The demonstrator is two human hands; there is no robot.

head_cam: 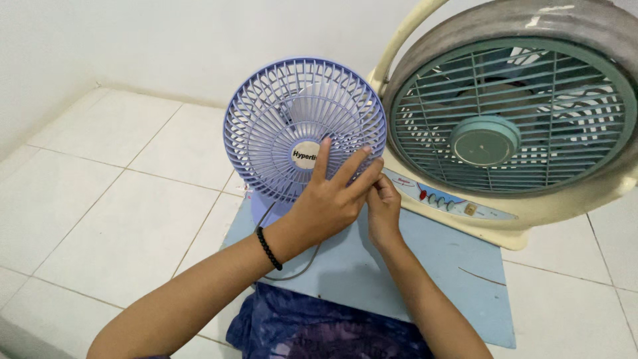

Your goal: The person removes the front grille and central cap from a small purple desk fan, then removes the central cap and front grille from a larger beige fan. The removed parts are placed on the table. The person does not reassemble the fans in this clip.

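A small lavender table fan [292, 113] stands upright on a blue mat [458, 266], its round front grille facing me. My left hand [329, 199] lies flat against the lower right of the grille, fingers spread; a black bead bracelet is on its wrist. My right hand [384, 209] is at the grille's lower right rim, fingers pinched at the edge beside the left fingertips. What the right fingers grip is hidden.
A large box fan [512, 113] with a teal grille and cream housing leans at the right, its control strip [442, 196] just behind my right hand. A grey cord [299, 271] loops on the mat. White tiled floor surrounds; dark blue cloth [319, 329] lies at the bottom.
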